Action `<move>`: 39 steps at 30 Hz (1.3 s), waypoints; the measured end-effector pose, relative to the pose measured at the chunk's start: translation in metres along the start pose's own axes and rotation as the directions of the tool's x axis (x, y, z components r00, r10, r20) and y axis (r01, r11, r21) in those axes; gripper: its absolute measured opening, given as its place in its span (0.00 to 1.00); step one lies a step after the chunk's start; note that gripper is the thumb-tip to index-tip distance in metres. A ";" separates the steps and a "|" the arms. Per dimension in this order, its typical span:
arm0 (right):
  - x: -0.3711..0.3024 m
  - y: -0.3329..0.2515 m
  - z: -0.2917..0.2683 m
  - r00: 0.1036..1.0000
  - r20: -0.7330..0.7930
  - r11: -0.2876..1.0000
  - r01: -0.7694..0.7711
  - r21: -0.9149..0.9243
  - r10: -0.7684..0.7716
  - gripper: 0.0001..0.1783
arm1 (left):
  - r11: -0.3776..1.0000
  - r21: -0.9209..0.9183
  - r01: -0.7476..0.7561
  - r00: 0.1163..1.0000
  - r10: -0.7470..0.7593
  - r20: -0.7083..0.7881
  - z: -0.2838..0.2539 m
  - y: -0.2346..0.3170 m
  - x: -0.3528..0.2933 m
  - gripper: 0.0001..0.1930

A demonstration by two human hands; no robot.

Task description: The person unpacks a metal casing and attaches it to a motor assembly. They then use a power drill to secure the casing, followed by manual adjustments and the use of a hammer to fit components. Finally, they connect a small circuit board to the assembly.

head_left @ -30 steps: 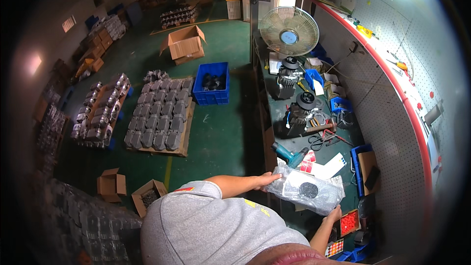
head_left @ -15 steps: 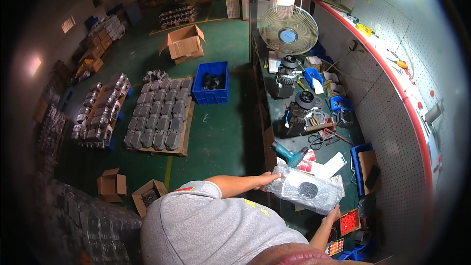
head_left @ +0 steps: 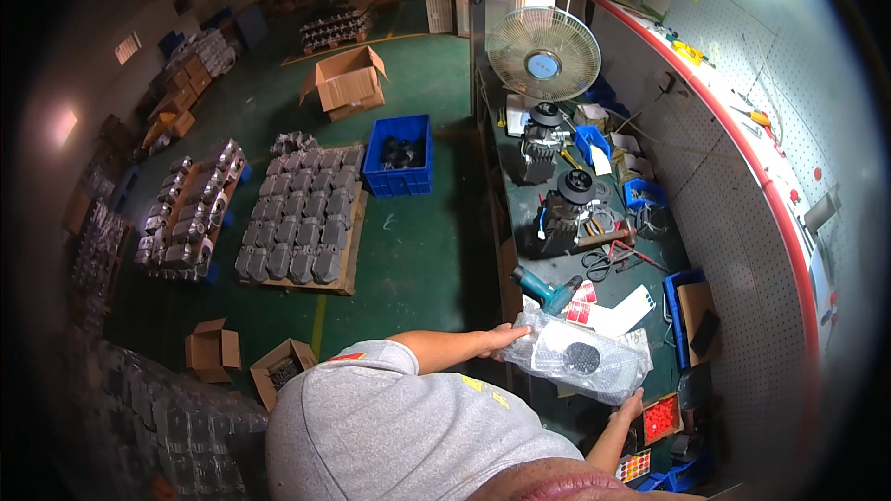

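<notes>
Slippage looks the nearest risk: the right hand (head_left: pixel 631 404), at the lower right of the frame, holds only the corner of the bubble-wrapped package (head_left: pixel 608 376), and slick film could slide through the fingers if that end bore the weight. A tray of red parts (head_left: pixel 660 419) sits just beside it, so a sideways swing of the wrist could knock it. The left hand (head_left: pixel 504 340), right of the frame's lower centre, is clamped on the package's left end, thumb on top; a harder pinch might tear the wrap. Beyond the upper edge, red labels (head_left: pixel 582 301) and a teal power tool (head_left: pixel 549 291) lie close, where a push up the frame could crease or shift them.

The package spans both hands, slanting down to the right, each closed on an opposite end, with its dark round patch (head_left: pixel 583 359) uncovered between them. Whether its underside touches the workbench is hard to tell from above. Farther up the frame, scissors (head_left: pixel 599 268) and two machine units (head_left: pixel 562 218) stand apart from the grip.
</notes>
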State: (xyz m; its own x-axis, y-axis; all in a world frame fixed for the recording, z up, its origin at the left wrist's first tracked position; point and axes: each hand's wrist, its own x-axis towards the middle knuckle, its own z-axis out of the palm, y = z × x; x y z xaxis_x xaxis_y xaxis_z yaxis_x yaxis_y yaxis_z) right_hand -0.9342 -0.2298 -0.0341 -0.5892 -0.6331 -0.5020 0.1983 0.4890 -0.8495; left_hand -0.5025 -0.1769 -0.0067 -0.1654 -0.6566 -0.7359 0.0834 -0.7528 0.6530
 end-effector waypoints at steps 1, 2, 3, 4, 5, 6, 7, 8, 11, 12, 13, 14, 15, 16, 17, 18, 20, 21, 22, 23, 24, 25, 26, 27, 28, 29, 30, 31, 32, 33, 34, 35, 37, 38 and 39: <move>0.000 0.000 0.000 1.000 -0.011 1.000 -0.018 -0.007 0.018 0.32 | 1.000 0.001 0.008 1.000 -0.008 0.025 -0.002 -0.001 0.002 0.39; 0.001 0.001 0.000 1.000 -0.010 1.000 -0.009 -0.004 0.009 0.31 | 1.000 0.002 0.015 0.999 -0.016 0.050 -0.004 -0.003 0.003 0.41; 0.010 0.003 -0.006 1.000 -0.020 1.000 0.007 0.005 -0.006 0.31 | 1.000 0.005 0.013 0.998 -0.013 0.054 -0.001 -0.001 0.005 0.41; 0.017 0.006 -0.011 0.999 -0.027 1.000 0.021 0.012 -0.021 0.31 | 1.000 0.005 0.010 0.998 -0.011 0.055 0.001 0.000 0.006 0.41; 0.023 0.009 -0.016 0.998 -0.020 0.997 0.067 0.023 -0.067 0.30 | 1.000 0.006 0.008 0.998 -0.008 0.057 0.003 0.001 0.008 0.41; 0.024 0.011 -0.018 0.994 -0.008 0.994 0.109 0.032 -0.109 0.29 | 1.000 0.010 0.001 0.999 -0.001 0.051 0.003 0.001 0.007 0.39; 0.026 0.012 -0.020 0.989 0.001 0.988 0.151 0.042 -0.151 0.29 | 1.000 0.014 -0.006 0.999 0.006 0.047 0.003 0.002 0.007 0.38; 0.028 0.012 -0.022 0.990 0.017 0.987 0.136 0.085 -0.138 0.26 | 1.000 0.020 -0.014 0.999 0.013 0.044 0.004 0.003 0.007 0.37; 0.021 0.001 -0.017 0.984 0.117 0.971 0.110 0.215 -0.137 0.20 | 1.000 0.017 -0.002 0.999 0.002 0.040 -0.002 -0.002 0.008 0.37; 0.018 -0.004 -0.017 0.972 0.166 0.957 0.119 0.266 -0.167 0.19 | 1.000 0.015 0.001 0.999 -0.002 0.035 -0.002 -0.003 0.007 0.37; 0.015 -0.007 -0.017 0.957 0.209 0.939 0.128 0.319 -0.201 0.18 | 1.000 0.016 0.003 0.999 -0.004 0.033 -0.002 -0.002 0.007 0.37; 0.014 -0.009 -0.017 0.941 0.256 0.942 0.139 0.306 -0.223 0.18 | 1.000 0.016 0.005 1.000 -0.006 0.028 -0.002 -0.002 0.007 0.37; 0.015 -0.013 -0.015 0.922 0.303 0.944 0.152 0.294 -0.243 0.19 | 1.000 0.011 0.004 1.000 -0.004 0.031 -0.002 -0.002 0.006 0.37; 0.024 -0.014 -0.019 0.901 0.340 0.943 0.173 0.285 -0.268 0.19 | 1.000 0.011 -0.002 0.999 0.001 0.045 0.001 0.001 0.007 0.37; 0.033 -0.016 -0.024 0.866 0.384 0.945 0.264 0.194 -0.321 0.19 | 1.000 0.009 -0.007 0.998 0.006 0.057 0.004 0.003 0.008 0.37; 0.034 -0.019 -0.021 0.865 0.365 0.939 0.326 0.111 -0.344 0.18 | 1.000 0.008 -0.007 0.999 0.007 0.048 0.003 0.002 0.006 0.37; 0.037 -0.027 -0.010 0.855 0.338 0.898 0.436 -0.060 -0.392 0.17 | 1.000 0.003 -0.008 1.000 0.008 0.028 0.002 0.001 0.003 0.37; 0.045 -0.029 -0.006 0.851 0.321 0.892 0.450 -0.038 -0.416 0.16 | 1.000 0.008 -0.004 0.999 0.004 0.048 0.001 0.003 0.003 0.38; 0.046 -0.030 0.002 0.843 0.362 0.900 0.436 -0.024 -0.398 0.16 | 1.000 0.007 0.006 0.998 -0.006 0.057 -0.004 0.000 0.004 0.39; 0.048 -0.031 0.011 0.832 0.404 0.908 0.420 -0.010 -0.381 0.16 | 1.000 0.007 0.016 0.998 -0.016 0.065 -0.008 -0.003 0.005 0.40; 0.052 -0.032 0.012 0.824 0.433 0.915 0.404 0.001 -0.365 0.16 | 1.000 0.003 0.017 0.998 -0.017 0.066 -0.007 -0.002 0.005 0.40; 0.068 -0.030 0.001 0.806 0.500 0.924 0.381 -0.031 -0.316 0.19 | 1.000 0.008 0.016 0.996 -0.016 0.084 -0.001 0.003 0.005 0.40; 0.082 -0.024 -0.009 0.840 0.478 0.947 0.318 -0.053 -0.255 0.22 | 1.000 0.014 0.016 0.994 -0.017 0.105 0.005 0.010 0.005 0.40; 0.082 -0.022 -0.001 0.865 0.471 0.969 0.236 -0.074 -0.174 0.25 | 1.000 0.011 0.023 0.995 -0.024 0.093 0.006 0.012 0.001 0.41; 0.082 -0.022 0.002 0.887 0.452 0.984 0.151 -0.098 -0.091 0.29 | 1.000 0.005 0.011 0.997 -0.011 0.083 0.009 0.016 -0.002 0.39; 0.079 -0.025 0.008 0.882 0.472 0.986 0.078 -0.144 -0.001 0.32 | 1.000 -0.007 -0.011 0.998 0.011 0.056 0.006 0.011 0.005 0.37; 0.074 -0.031 0.018 0.869 0.487 0.981 0.002 -0.193 0.095 0.36 | 0.999 -0.019 -0.029 0.999 0.029 0.027 -0.004 -0.003 0.019 0.35; 0.058 -0.037 0.038 0.842 0.520 0.979 -0.045 -0.201 0.145 0.38 | 0.993 -0.029 -0.117 0.993 0.117 -0.018 -0.022 -0.022 0.031 0.33; 0.051 -0.042 0.047 0.827 0.536 0.974 -0.059 -0.221 0.171 0.39 | 0.979 -0.029 -0.203 0.979 0.202 -0.037 -0.029 -0.030 0.042 0.31; 0.062 -0.039 0.029 0.831 0.532 0.976 -0.059 -0.212 0.165 0.40 | 0.984 -0.102 -0.148 0.989 0.147 -0.019 -0.006 -0.015 0.036 0.29; 0.077 -0.031 0.003 0.854 0.497 0.977 -0.054 -0.208 0.153 0.40 | 0.983 -0.164 -0.077 0.997 0.080 0.008 0.018 0.007 0.019 0.27; 0.067 -0.030 0.012 0.873 0.441 0.963 -0.105 -0.247 0.208 0.40 | 0.972 -0.226 -0.070 0.997 0.063 -0.040 0.016 0.009 0.010 0.25; 0.055 -0.039 0.023 0.907 0.415 0.934 0.086 -0.346 0.070 0.35 | 0.937 -0.302 -0.175 0.976 0.126 -0.176 0.007 -0.001 0.025 0.20; 0.070 -0.038 0.013 0.904 0.427 0.906 0.207 -0.369 -0.033 0.33 | 0.909 -0.315 -0.271 0.950 0.200 -0.241 0.007 -0.010 0.048 0.17; 0.072 -0.035 0.011 0.915 0.404 0.926 0.154 -0.345 -0.002 0.31 | 0.889 -0.365 -0.276 0.946 0.184 -0.268 0.010 -0.010 0.052 0.15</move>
State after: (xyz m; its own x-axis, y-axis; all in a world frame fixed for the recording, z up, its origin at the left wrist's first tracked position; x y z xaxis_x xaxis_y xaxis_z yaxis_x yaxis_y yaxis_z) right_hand -0.9750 -0.2987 -0.0424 -0.2225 -0.8225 -0.5234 -0.1771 0.5620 -0.8079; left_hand -0.5217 -0.2028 -0.0497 0.1221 -0.7720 -0.6238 0.4783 -0.5050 0.7185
